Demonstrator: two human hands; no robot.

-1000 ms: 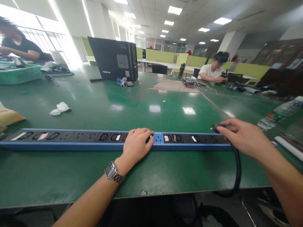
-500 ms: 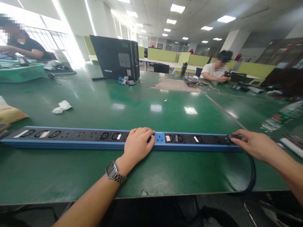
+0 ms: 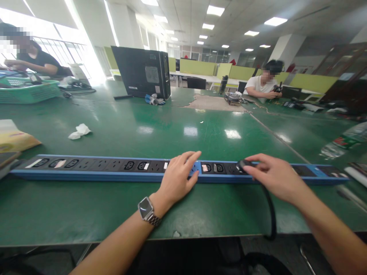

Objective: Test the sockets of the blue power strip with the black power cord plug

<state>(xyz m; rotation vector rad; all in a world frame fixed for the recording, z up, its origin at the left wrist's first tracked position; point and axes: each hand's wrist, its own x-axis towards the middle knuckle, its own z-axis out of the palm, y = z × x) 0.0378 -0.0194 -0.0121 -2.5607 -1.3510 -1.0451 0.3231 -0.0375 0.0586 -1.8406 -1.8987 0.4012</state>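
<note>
Pinching the black plug [image 3: 243,164], the right hand [image 3: 273,175] is now farther left along the power strip [image 3: 100,177] on the green table [image 3: 86,210]. The left hand [image 3: 177,175], fingers now lifted and spread, lies mid-strip.

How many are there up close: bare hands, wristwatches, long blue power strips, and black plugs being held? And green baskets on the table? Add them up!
Bare hands, left hand and right hand: 2
Wristwatch: 1
Blue power strip: 1
Held black plug: 1
Green basket: 1
Total: 6
</note>
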